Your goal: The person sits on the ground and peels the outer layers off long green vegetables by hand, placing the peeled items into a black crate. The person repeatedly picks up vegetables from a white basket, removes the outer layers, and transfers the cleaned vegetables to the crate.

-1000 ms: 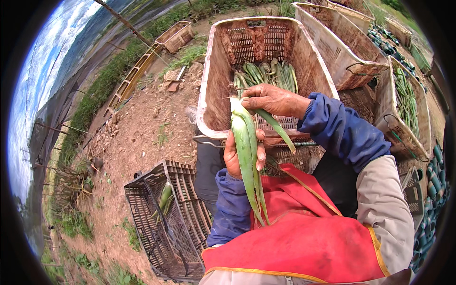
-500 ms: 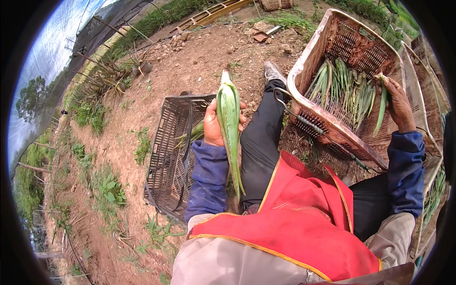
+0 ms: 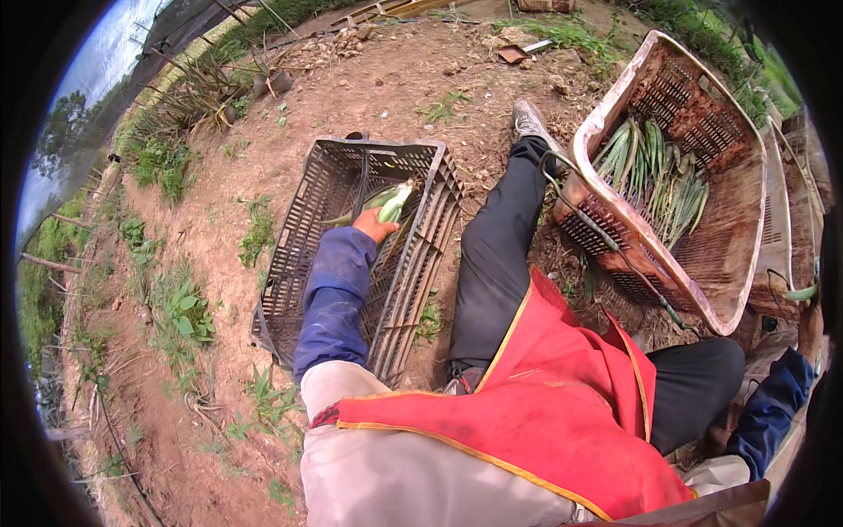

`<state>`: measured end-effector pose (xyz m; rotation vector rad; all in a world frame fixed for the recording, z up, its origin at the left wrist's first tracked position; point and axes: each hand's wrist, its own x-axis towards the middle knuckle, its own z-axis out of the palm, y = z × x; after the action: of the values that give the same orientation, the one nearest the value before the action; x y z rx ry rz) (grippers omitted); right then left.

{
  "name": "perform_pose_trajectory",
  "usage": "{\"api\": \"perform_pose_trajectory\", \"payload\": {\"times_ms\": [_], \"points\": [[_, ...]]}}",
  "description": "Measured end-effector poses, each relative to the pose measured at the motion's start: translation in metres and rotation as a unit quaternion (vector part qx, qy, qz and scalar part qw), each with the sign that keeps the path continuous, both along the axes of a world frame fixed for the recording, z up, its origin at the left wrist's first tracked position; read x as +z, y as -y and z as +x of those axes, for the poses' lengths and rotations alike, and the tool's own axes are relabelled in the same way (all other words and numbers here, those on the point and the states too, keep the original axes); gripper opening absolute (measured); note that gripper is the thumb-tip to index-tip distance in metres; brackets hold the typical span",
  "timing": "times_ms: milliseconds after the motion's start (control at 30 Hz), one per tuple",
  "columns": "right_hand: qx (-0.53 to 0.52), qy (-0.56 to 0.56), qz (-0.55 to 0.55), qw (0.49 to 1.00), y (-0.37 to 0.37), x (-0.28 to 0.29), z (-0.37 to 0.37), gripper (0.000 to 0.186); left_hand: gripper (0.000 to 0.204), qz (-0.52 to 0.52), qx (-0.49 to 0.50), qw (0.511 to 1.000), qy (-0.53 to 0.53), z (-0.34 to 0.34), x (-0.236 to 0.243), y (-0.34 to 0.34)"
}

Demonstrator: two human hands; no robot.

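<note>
Sunlit reddish dirt ground, weeds scattered. Large mud-stained crate at right, green leaves heaped inside. Smaller black slatted crate at left. Right hand at dim view edge — cannot tell whether fingers grip. Left hand at black crate's opening, fingers wrapped around aloe plant — pale green, whitish base pointing away from body.

An outdoor farm plot is indicated by bare reddish soil, which is broken by patches of weeds. Long green leaves are held in a dirt-stained, slotted plastic crate; a black crate is set on the soil, and trees are seen under open sky.
</note>
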<state>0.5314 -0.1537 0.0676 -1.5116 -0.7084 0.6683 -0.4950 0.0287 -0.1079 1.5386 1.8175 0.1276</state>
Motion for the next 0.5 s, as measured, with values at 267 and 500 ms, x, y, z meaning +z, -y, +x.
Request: {"api": "perform_pose_trajectory", "payload": {"times_ms": [267, 500], "points": [[-0.251, 0.198, -0.209, 0.924, 0.25, 0.034, 0.076, 0.037, 0.084, 0.213, -0.029, 0.971, -0.105, -0.005, -0.131, -0.002], [-0.41, 0.298, -0.356, 0.785, 0.431, 0.101, 0.047, 0.036, 0.08, 0.245, 0.001, 0.957, -0.157, -0.048, -0.157, -0.057]]}}
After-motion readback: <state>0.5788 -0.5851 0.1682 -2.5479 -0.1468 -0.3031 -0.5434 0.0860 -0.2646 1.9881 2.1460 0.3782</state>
